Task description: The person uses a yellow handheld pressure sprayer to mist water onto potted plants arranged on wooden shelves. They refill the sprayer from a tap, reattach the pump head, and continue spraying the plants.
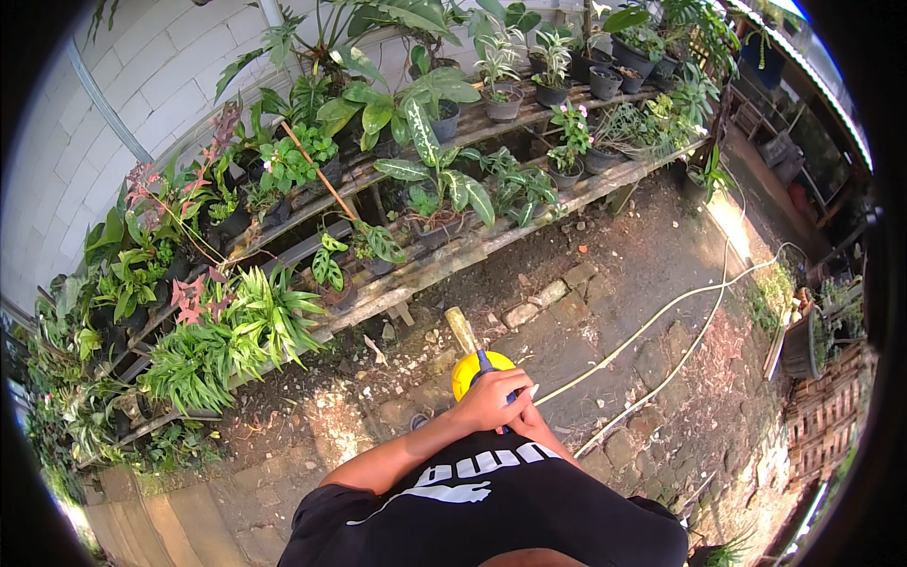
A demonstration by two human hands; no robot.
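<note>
In front of my dark T-shirt, both hands are together at a hand pump sprayer with a round yellow tank [464, 371] and a blue head [485, 363]. My left hand [494, 394] lies over the top, its fingers curled around the blue part. Close against it on the right is my right hand [526, 419], also closed at the blue part and partly covered by the left. The blue nozzle points away from me, towards the plant bench. Just beyond it a short yellowish cylindrical piece [462, 330], perhaps bamboo, appears above the ground.
A tiered wooden bench [425, 273] carries several potted plants before a pale block wall [152, 53]. Bricks [536, 303] lie on the uneven soil. A pale hose [655, 315] runs across the ground at right, towards a dark planter [804, 344] and a slatted wooden stack [822, 418].
</note>
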